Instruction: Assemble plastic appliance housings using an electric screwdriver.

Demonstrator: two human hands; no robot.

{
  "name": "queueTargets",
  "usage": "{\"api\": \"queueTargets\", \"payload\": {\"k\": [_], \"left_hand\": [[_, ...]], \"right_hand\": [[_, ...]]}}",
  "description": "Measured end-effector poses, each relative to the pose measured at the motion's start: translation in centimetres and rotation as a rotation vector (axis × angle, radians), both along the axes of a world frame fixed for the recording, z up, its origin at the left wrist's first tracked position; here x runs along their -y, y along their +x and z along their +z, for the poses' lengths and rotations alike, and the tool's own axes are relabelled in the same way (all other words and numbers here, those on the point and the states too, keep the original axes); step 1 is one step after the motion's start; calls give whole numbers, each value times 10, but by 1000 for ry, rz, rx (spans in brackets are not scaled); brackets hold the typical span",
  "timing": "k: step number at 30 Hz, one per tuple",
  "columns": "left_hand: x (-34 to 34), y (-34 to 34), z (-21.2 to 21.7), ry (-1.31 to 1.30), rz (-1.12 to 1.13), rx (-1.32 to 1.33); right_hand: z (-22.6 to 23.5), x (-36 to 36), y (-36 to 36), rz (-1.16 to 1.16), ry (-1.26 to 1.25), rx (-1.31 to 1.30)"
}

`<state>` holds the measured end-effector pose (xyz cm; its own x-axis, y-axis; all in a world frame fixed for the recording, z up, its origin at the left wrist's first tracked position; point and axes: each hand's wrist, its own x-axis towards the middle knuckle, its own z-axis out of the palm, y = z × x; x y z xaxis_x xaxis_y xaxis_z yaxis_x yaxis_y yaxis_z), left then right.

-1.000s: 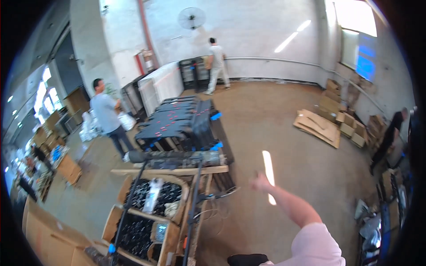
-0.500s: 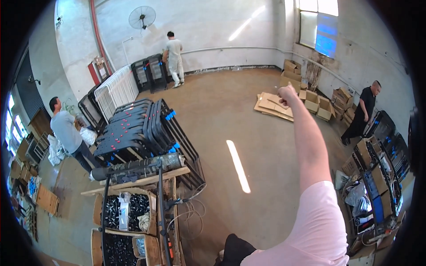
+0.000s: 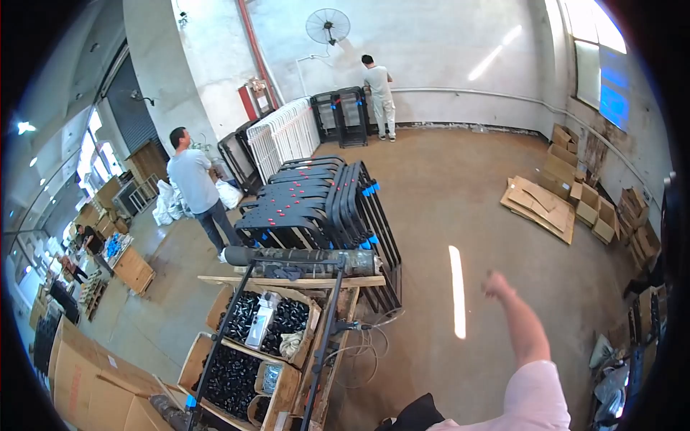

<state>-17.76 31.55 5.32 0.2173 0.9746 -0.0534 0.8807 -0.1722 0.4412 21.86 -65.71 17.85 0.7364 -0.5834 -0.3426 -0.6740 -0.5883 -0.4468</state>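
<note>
My right arm, in a pale pink sleeve, reaches out from the lower edge over the bare concrete floor point(image 3: 424, 302). At its end my right hand point(image 3: 497, 286) hangs in the air with its fingers curled in, and nothing shows in it. It touches nothing; a bright strip of light on the floor lies to its left. My left hand is out of view. Left of my arm stands a workbench frame with cardboard boxes of small black parts point(image 3: 233, 381). Behind it leans a stack of black metal frames point(image 3: 309, 208) with red and blue bits.
Flattened cardboard point(image 3: 535, 208) and open cartons point(image 3: 586, 205) lie by the right wall. A person in grey point(image 3: 192, 179) stands left of the frames; another point(image 3: 379, 93) is by the back wall near white racks point(image 3: 284, 136). A loose cable point(image 3: 374, 352) hangs beside the bench.
My view has swung left, so the room's things sit further right. My right arm has dropped from pointing at the cartons, and its fingers look more curled. The person at far right is no longer clearly visible.
</note>
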Motion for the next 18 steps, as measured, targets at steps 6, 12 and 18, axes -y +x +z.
{"api": "queueTargets", "payload": {"k": [6,12,18], "left_hand": [[14,-3,51,-61,-6,-84],[-9,-21,17,62,-65,-193],[-11,-15,-3,7,1,-68]], "right_hand": [[-210,-162,-72,328,360,-462],[-298,-277,-161,584,473,-695],[-297,-273,-186,595,398,-710]]}}
